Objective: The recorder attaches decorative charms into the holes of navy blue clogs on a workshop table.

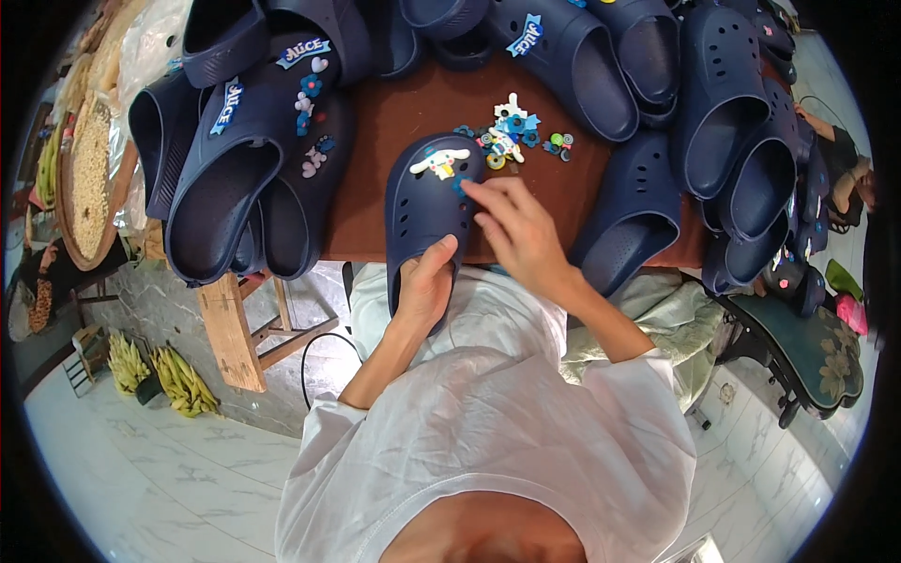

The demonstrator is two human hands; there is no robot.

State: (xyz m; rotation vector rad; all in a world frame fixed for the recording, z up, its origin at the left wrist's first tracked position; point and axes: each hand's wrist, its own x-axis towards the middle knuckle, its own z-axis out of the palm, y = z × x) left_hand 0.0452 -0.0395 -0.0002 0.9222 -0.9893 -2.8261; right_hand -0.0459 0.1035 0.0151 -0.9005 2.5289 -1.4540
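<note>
A navy clog [422,211] with vent holes is held upright, toe away from me, at the table's near edge. My left hand [427,286] grips it, thumb on top by the opening and the other fingers out of sight inside. A white cartoon-character charm [441,164] sits on its toe. My right hand [521,230] has its fingertips pinched on a small blue charm [460,187] at the right side of the toe, touching the clog. Just beyond lies a pile of loose charms [509,129] in white, blue and other colours.
Several navy clogs crowd the brown tabletop [375,122], including a decorated clog [230,169] at left and a plain-looking clog [633,211] at right. A wooden stool [239,328] stands lower left, a dark chair [798,347] lower right. Another person [845,169] is at the far right.
</note>
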